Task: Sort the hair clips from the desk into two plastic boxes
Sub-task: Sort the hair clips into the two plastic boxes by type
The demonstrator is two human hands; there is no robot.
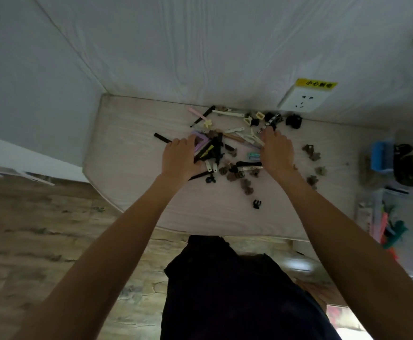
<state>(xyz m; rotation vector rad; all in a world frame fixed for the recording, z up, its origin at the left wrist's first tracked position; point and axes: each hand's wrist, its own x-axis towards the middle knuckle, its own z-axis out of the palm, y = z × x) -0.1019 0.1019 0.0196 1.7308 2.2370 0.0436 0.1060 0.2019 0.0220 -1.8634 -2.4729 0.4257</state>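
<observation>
Barely begun, by the look of it. Mixed pile of plastic hair clips spread across pale wood-grain table. Left hand and right hand resting flat on pile, fingers hidden, grip impossible to tell. Blurred clear plastic boxes far right, contents unclear.

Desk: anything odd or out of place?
Clips lie in a tangled heap between both hands. A few strays sit apart: one black clip near the front edge, brown claws to the right. Nothing looks damaged.
</observation>
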